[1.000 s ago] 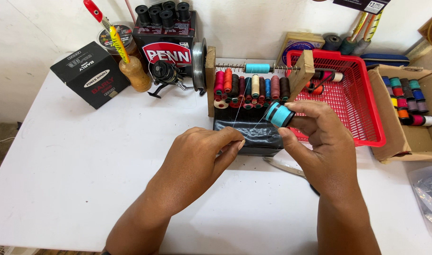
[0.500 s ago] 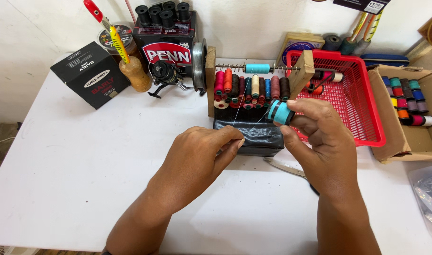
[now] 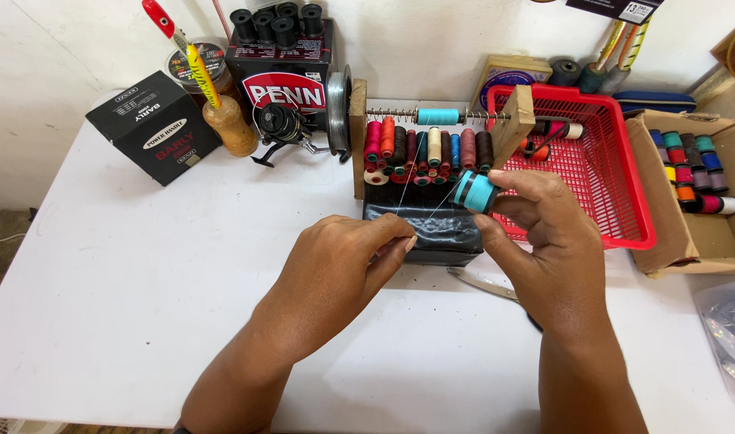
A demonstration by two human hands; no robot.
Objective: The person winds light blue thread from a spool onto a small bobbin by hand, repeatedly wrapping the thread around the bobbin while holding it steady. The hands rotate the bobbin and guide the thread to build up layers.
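Observation:
My right hand (image 3: 544, 241) holds a small spool of turquoise thread (image 3: 474, 191) between thumb and fingers, just in front of a wooden rack (image 3: 358, 137) loaded with several coloured spools. My left hand (image 3: 335, 273) is closed in a pinch on a thin pale thread (image 3: 401, 197) that runs up toward the rack. A second strand leads from the pinch to the turquoise spool. Both hands hover over a black block (image 3: 432, 225) at the rack's base.
Scissors (image 3: 484, 283) lie under my right wrist. A red plastic basket (image 3: 600, 161) and a cardboard box of spools (image 3: 697, 173) stand at the right. A fishing reel (image 3: 283, 124), black boxes (image 3: 155, 128) and a wooden-handled tool (image 3: 227, 120) sit at the back left.
My right hand has turned the turquoise spool slightly and lifted it a little toward the rack. The left hand keeps its pinch in the same place.

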